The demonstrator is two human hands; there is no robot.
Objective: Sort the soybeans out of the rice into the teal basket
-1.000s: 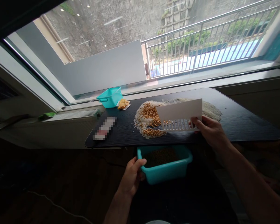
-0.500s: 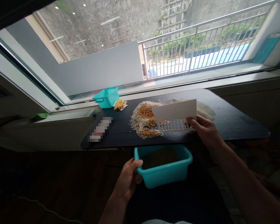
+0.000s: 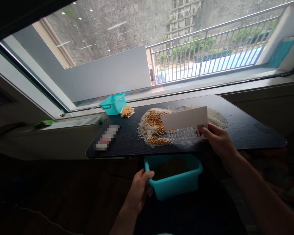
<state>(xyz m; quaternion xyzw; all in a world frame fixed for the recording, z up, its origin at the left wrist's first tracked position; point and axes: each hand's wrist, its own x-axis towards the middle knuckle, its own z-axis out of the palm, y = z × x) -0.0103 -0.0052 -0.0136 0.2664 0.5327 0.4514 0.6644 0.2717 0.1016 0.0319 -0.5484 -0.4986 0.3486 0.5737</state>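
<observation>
An open stretch of the dark table [image 3: 252, 130] is lying to the right of the right hand [image 3: 219, 138], leaving room sideways. The slotted white card [image 3: 185, 118] is blocking the way from the near edge toward the white grains [image 3: 217, 118] behind it. To its left, the tan beans [image 3: 155, 120] are covering the surface, while a lane is running between them and the pixelated item [image 3: 107, 137]. Farther back, the teal basket [image 3: 114, 105] is standing as an obstacle. Below, the left hand [image 3: 138, 187] is occupying the left end of the teal bin [image 3: 176, 189].
</observation>
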